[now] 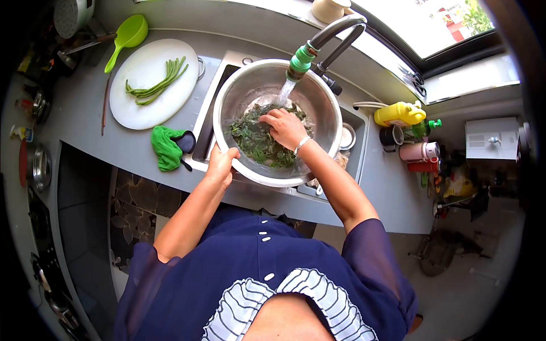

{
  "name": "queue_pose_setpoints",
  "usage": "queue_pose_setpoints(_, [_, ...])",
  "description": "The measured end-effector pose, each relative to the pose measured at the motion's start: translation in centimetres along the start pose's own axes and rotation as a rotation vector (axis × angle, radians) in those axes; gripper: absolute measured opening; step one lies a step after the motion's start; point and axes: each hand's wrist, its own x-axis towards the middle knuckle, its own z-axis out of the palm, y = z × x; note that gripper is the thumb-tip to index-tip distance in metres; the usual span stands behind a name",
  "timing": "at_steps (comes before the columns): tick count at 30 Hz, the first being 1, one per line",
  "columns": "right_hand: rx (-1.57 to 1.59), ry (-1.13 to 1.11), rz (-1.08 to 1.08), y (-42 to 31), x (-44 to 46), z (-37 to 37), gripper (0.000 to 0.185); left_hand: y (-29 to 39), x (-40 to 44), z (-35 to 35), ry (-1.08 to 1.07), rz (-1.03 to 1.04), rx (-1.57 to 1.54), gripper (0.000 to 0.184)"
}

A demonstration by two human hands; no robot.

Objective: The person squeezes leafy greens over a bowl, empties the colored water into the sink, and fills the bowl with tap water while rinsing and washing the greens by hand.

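Note:
A large steel bowl (220,113) sits over the sink, holding wet, dark leafy greens (256,139). Water runs into it from a tap with a green nozzle (300,63). My left hand (220,166) grips the bowl's near left rim, thumb over the edge. Inside the bowl, my right hand (286,131) has its fingers curled down into the greens; the undersides of the fingers are hidden. A bracelet (302,145) circles the right wrist.
Left of the sink lie a round white cutting board (128,102) with long green beans (156,88), a green ladle (129,34) and a green cloth item (165,150). On the right stand a yellow jug (398,115), a dark cup (391,136) and a pink bottle (418,151).

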Motion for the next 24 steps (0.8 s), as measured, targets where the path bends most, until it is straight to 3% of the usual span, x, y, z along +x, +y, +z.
queue_pose_setpoints(2, [-0.056, 0.209, 0.116, 1.0, -0.2, 0.7, 0.051, 0.1, -0.2, 0.0, 0.006, 0.043, -0.002, 0.043])
queue_pose_setpoints(4, [-0.181, 0.095, 0.303, 0.3, 0.4, 2.3, 0.072, 0.3, -0.6, 0.4, 0.015, 0.026, -0.018, 0.042])
queue_pose_setpoints(8, [-0.039, -0.018, -0.183, -2.0, -0.2, 2.9, 0.073, 0.6, -0.3, 0.8, -0.025, 0.014, -0.070, 0.049])
queue_pose_setpoints(10, [-0.257, 0.035, -0.027, -0.3, 0.3, 1.6, 0.069, 0.1, 0.1, 0.2, 0.011, 0.065, 0.004, 0.059])
queue_pose_setpoints(12, [-0.142, 0.228, 0.227, 0.7, 1.1, 4.4, 0.062, -0.1, 0.0, 0.5, 0.042, 0.078, -0.013, 0.060])
queue_pose_setpoints(14, [-0.144, 0.155, 0.274, -0.7, 1.1, 4.5, 0.057, 0.3, -0.5, 0.7, 0.015, 0.022, -0.066, 0.054])
queue_pose_setpoints(15, [-0.216, 0.043, -0.096, -0.7, 1.0, 3.6, 0.056, 0.6, -0.3, 0.6, 0.027, 0.036, -0.054, 0.053])
queue_pose_setpoints(16, [-0.375, 0.089, -0.154, -0.4, 1.0, 2.9, 0.060, 0.2, -0.2, 0.6, 0.026, 0.028, -0.036, 0.052])
queue_pose_setpoints(18, [-0.188, 0.137, 0.243, 0.4, 1.3, 1.6, 0.067, 0.1, 0.1, 0.4, 0.033, 0.033, -0.053, 0.054])
queue_pose_setpoints(20, [-0.153, 0.130, 0.321, 0.8, 1.2, 2.5, 0.074, 0.2, -0.1, 0.5, 0.013, 0.030, -0.048, 0.054])
queue_pose_setpoints(22, [-0.175, 0.031, 0.064, 0.0, 0.7, 3.4, 0.076, 0.1, 0.1, 0.9, 0.018, 0.041, -0.032, 0.055])
queue_pose_setpoints(23, [-0.180, 0.033, 0.044, 0.2, 0.6, 3.5, 0.075, 0.1, 0.1, 1.1, 0.009, 0.020, -0.030, 0.055])
queue_pose_setpoints(24, [-0.221, -0.098, -0.082, -0.3, 0.5, 0.9, 0.074, 0.3, 0.0, 0.8, 0.019, 0.006, -0.027, 0.056])
